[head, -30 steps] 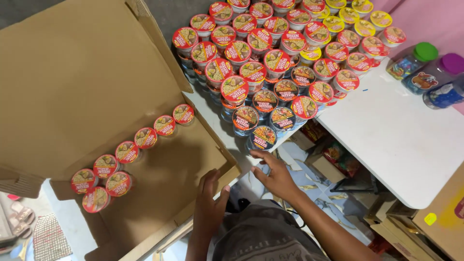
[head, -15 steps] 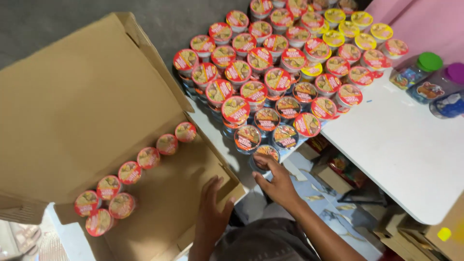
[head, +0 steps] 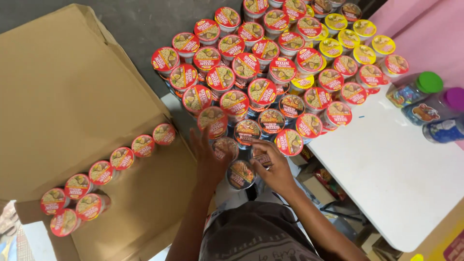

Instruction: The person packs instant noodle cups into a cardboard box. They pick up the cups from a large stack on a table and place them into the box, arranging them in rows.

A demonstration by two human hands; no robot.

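Note:
A big stack of instant noodle cups [head: 263, 89] with red lids, plus some yellow-lidded ones [head: 338, 21] at the back, stands in front of me. My left hand [head: 208, 157] reaches up to the stack's near edge, fingers spread against a blurred cup [head: 225, 146]. My right hand [head: 274, 169] curls its fingers around another cup [head: 261, 155] in the front row. A lower cup [head: 240, 174] sits between both hands. An open cardboard box [head: 67, 96] lies at my left with a row of red-lidded cups [head: 121, 158] inside.
A white table [head: 396, 174] stands at right, carrying jars with a green lid [head: 429, 82] and a purple lid [head: 454, 98]. Small cartons [head: 328, 181] lie under the table. A pink wall [head: 435, 34] is behind it and grey floor beyond the box.
Both hands rose from the box edge up to the front cups of the stack. The view shifted so the stack sits more central.

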